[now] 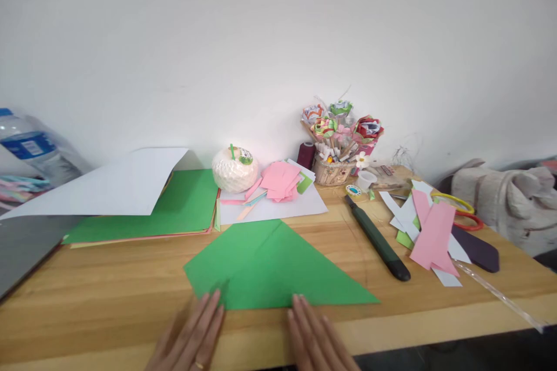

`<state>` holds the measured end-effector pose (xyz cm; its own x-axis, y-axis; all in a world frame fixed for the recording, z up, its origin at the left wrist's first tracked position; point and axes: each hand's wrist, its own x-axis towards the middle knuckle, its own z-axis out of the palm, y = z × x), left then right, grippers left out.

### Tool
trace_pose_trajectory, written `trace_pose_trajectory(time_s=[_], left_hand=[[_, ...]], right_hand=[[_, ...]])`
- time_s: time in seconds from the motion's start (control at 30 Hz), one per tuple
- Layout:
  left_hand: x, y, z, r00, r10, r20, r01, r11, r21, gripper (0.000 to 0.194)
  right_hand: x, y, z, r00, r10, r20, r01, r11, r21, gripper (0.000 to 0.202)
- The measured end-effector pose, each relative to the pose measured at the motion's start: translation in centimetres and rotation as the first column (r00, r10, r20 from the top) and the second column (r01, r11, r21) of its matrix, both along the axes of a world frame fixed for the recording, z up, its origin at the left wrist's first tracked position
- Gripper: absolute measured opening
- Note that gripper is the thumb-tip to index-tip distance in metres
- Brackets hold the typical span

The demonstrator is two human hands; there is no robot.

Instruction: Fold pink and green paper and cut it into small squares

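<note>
Both hands point(191, 333) point(315, 333) lie outstretched (palms down) on the green paper point(270, 266) at its near edge.

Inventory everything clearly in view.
Sheet: one, green, centre
Paper stack: one, mostly green, left
Large papers: two, white, left, back
Slab: one, grey, left
Bottle: one, clear, left
Round object: one, white, back
Paper pieces: several, mostly pink, back
Spool: one, maroon, back
Flower basket: one, multicoloured, back
Cup: one, white, back
Tool: one, green, right
Scraps: several, mixed, right
Loops: two, yellow, red, right
Flat piece: one, purple, right
Tube: one, clear, right
Bag: one, pale, right
Table: one, brown, beneath
Wall: one, white, behind
Left hand, right hand: one each, front
</note>
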<state>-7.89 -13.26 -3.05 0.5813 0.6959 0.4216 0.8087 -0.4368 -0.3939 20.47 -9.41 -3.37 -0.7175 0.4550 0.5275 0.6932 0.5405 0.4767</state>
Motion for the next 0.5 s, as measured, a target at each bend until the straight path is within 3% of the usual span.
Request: trace_pose_trajectory(time_s=[0.13,0.23,0.4,0.5], left_hand=[[2.4,0.3,-0.7,0.997,-0.059,0.052,0.060,0.998,-0.012,0.046],[3.4,0.8,-1.1,0.991,-0.098,0.092,0.098,0.995,0.003,0.044],[2.8,1.0,-0.4,0.990,-0.136,0.038,0.137,0.990,-0.016,0.037],[2.2,1.0,0.2,0.990,-0.137,0.021,0.138,0.990,-0.027,0.036]], right_hand=[[-6.1,-0.3,-1.8,0.967,0.087,-0.240,-0.080,0.996,0.037,0.031],[-7.4,-0.2,-2.2,0.946,0.129,-0.298,-0.128,0.991,0.024,0.029],[-5.0,0.0,-0.8,0.935,0.079,-0.345,-0.099,0.994,-0.040,0.045],[-1.4,0.3,1.1,0.987,0.086,-0.133,-0.104,0.985,-0.138,0.040]])
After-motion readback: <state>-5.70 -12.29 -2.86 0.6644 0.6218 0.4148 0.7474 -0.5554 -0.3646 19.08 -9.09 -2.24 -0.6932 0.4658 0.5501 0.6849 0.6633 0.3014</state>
